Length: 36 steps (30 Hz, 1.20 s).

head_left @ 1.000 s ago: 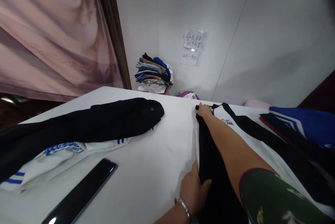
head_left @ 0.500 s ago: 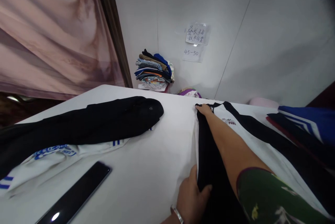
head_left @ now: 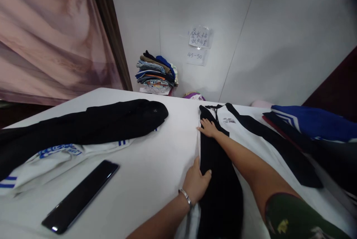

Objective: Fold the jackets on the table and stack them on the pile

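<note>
A white top with black sleeves (head_left: 217,179) lies spread on the white table, with a dark drawstring near its far end and small print on the white front. One black sleeve lies lengthwise along its left side. My right hand (head_left: 208,128) rests flat on the black cloth near the far end, fingers spread. Nearer to me, my left hand (head_left: 198,181), with a silver bracelet at the wrist, lies on the left edge of the same top. Its index finger points along the edge and the thumb stands apart on the black cloth; the other fingers are mostly hidden.
A black garment (head_left: 111,121) lies over a white-and-blue one (head_left: 92,157) on the left. Near it is a black phone (head_left: 80,196). Folded blue clothes (head_left: 318,121) are at the right. Behind the table stands a clothes stack (head_left: 156,71), below paper signs (head_left: 199,38) on the wall.
My right hand has left the top's far corner and come nearer, now flat on the black cloth. My left hand stays at the left edge. The view has shifted slightly to the right.
</note>
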Each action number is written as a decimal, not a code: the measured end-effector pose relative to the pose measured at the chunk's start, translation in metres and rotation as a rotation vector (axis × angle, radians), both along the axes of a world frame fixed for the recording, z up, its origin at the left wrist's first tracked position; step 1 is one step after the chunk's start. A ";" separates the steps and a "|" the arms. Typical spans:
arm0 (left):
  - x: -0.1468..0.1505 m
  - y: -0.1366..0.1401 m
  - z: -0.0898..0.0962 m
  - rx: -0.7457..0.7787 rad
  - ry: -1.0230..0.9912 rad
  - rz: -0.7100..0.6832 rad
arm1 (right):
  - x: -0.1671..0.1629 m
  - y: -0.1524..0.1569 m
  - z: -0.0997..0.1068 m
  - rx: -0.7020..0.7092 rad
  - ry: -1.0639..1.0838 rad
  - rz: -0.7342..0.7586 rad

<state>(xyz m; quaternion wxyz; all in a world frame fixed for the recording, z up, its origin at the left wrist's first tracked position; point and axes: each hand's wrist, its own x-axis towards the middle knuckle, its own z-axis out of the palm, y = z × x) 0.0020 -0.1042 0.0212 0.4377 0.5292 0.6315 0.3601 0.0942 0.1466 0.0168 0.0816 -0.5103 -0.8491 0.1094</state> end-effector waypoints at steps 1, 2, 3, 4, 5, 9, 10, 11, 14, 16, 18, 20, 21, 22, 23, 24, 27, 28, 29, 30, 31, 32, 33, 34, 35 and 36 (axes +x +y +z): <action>0.000 0.000 0.000 0.024 0.012 0.001 | -0.001 -0.003 -0.004 -0.030 -0.015 0.014; -0.001 0.000 -0.001 0.044 0.020 -0.002 | -0.001 -0.004 -0.005 -0.047 -0.020 0.020; -0.002 0.000 -0.001 0.054 0.024 -0.006 | -0.001 -0.005 -0.004 -0.065 -0.022 0.022; -0.003 0.000 -0.001 0.051 0.022 -0.013 | 0.000 -0.006 -0.001 -0.084 -0.019 0.023; -0.003 0.000 -0.001 0.046 0.018 -0.024 | 0.002 -0.007 0.004 -0.102 -0.012 0.021; -0.006 0.003 -0.005 0.040 -0.009 -0.062 | 0.019 -0.037 0.023 -0.123 0.040 0.017; -0.007 0.004 -0.007 0.049 -0.018 -0.066 | 0.025 -0.051 0.025 -0.115 0.058 0.024; -0.007 0.005 -0.008 0.060 -0.022 -0.067 | 0.032 -0.067 0.026 -0.108 0.080 0.032; -0.007 0.008 -0.012 0.062 -0.006 -0.064 | 0.051 -0.121 0.022 -0.104 0.132 0.053; -0.007 0.009 -0.011 0.060 0.020 -0.072 | 0.060 -0.153 0.018 -0.113 0.123 0.064; -0.007 0.008 -0.007 0.061 0.069 -0.090 | 0.067 -0.180 0.014 -0.098 0.108 0.078; -0.007 0.006 -0.002 0.052 0.177 -0.107 | 0.071 -0.201 0.012 -0.068 0.107 0.109; -0.007 0.005 0.000 0.036 0.258 -0.117 | 0.072 -0.208 0.011 -0.058 0.105 0.137; -0.008 0.004 0.003 0.018 0.347 -0.129 | 0.072 -0.215 0.010 -0.054 0.097 0.170; -0.008 0.002 0.005 0.001 0.438 -0.141 | 0.072 -0.220 0.009 -0.054 0.082 0.202; -0.009 0.001 0.008 -0.012 0.526 -0.154 | 0.072 -0.224 0.008 -0.054 0.065 0.228; -0.012 -0.005 0.018 -0.034 0.739 -0.187 | 0.072 -0.228 0.004 -0.040 0.049 0.250; -0.012 -0.006 0.023 -0.031 0.801 -0.180 | 0.072 -0.228 0.004 -0.033 0.058 0.249; -0.012 -0.008 0.027 -0.009 0.858 -0.163 | 0.072 -0.228 0.003 -0.027 0.073 0.246; -0.011 -0.009 0.032 0.044 0.904 -0.137 | 0.072 -0.227 0.003 -0.022 0.090 0.244; -0.008 -0.009 0.035 0.131 0.933 -0.109 | 0.071 -0.227 0.002 -0.016 0.110 0.242; -0.005 -0.009 0.038 0.244 0.938 -0.094 | 0.071 -0.227 0.001 -0.010 0.135 0.238; -0.002 -0.008 0.038 0.365 0.917 -0.102 | 0.070 -0.226 -0.001 -0.006 0.167 0.234; 0.002 -0.007 0.036 0.470 0.880 -0.139 | 0.070 -0.224 -0.002 -0.008 0.205 0.234; 0.006 -0.005 0.033 0.536 0.841 -0.194 | 0.070 -0.222 -0.004 -0.017 0.252 0.234; 0.009 -0.003 0.027 0.556 0.815 -0.254 | 0.072 -0.219 -0.005 -0.031 0.311 0.228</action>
